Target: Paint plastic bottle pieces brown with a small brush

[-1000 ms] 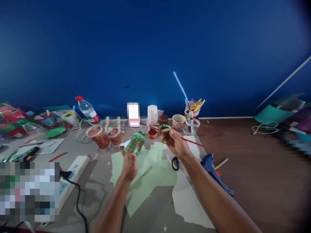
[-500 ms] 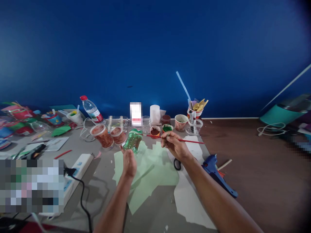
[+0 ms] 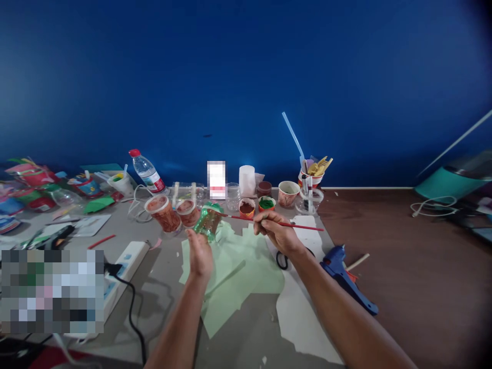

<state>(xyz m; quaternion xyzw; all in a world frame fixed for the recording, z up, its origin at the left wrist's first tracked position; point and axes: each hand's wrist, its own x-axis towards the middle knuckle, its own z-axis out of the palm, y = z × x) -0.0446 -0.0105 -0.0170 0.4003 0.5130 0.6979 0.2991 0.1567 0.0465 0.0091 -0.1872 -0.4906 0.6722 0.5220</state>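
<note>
My left hand (image 3: 199, 252) is closed round the lower end of a green-painted piece of clear plastic bottle (image 3: 208, 222), held tilted above pale green paper (image 3: 246, 277). Between the fingertips of my right hand (image 3: 277, 233) is a thin red paintbrush (image 3: 302, 226), nearly level. Its tip reaches the right side of the bottle piece; whether it touches I cannot tell. Just behind the brush stand a small cup of green paint (image 3: 266, 204) and a cup of brown paint (image 3: 246, 207).
Left of the bottle piece are brown-smeared cups (image 3: 163, 215) and a water bottle (image 3: 146, 173). A white power strip (image 3: 125, 264) lies at left. Scissors (image 3: 282, 260) and a blue glue gun (image 3: 348, 279) lie at right. A paper cup (image 3: 288, 195) stands behind.
My left hand has turned the bottle piece, so more of its side faces me. The brush tip has shifted from its upper edge down to its right side.
</note>
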